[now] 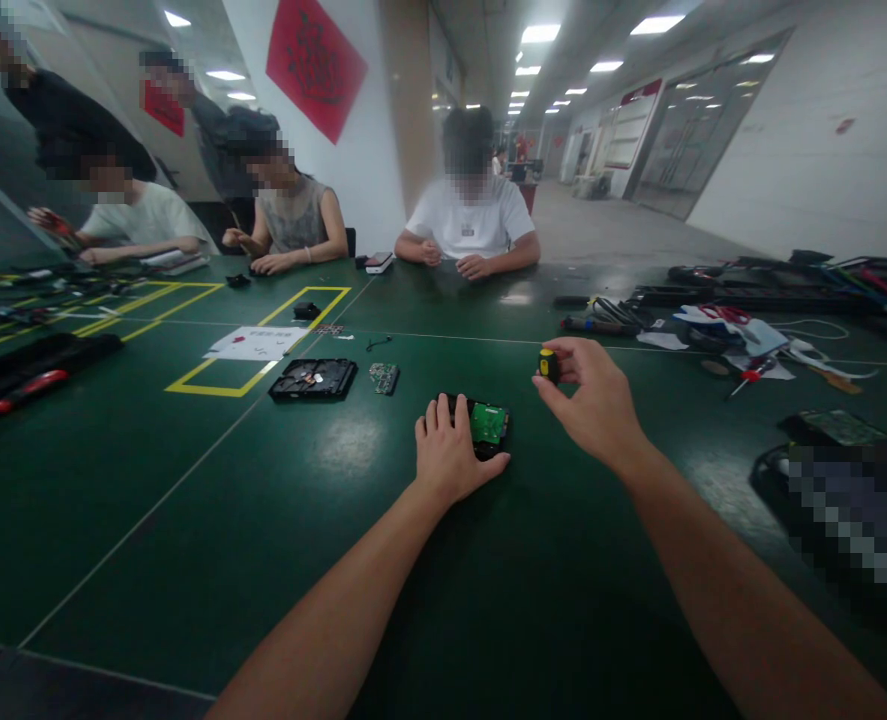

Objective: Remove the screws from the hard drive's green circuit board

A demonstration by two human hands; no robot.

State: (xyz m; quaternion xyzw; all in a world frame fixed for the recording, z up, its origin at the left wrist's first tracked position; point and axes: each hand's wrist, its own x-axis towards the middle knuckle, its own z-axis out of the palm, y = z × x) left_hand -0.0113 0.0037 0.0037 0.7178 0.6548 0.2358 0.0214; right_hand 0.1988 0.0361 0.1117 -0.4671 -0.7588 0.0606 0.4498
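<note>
My left hand [449,450] lies over the left part of a black hard drive [504,436] with a green circuit board [489,423] facing up. Its fingers reach to the drive's far edge and the thumb lies along the near edge, holding it on the table. To the right, my right hand [591,400] is raised above the table, pinching a short yellow-and-black tool handle [548,367] between thumb and fingers. Seen nearly end-on, the handle shows no clear tip. Left of the drive lie a small loose circuit board [385,378] and a black rectangular casing [313,380].
Across the green table [188,560] sits a person in white [467,220], with several others at the left. A white paper [255,343] lies by yellow tape markings. Cables and tools [750,335] crowd the right side; a red-handled screwdriver [30,390] lies at left.
</note>
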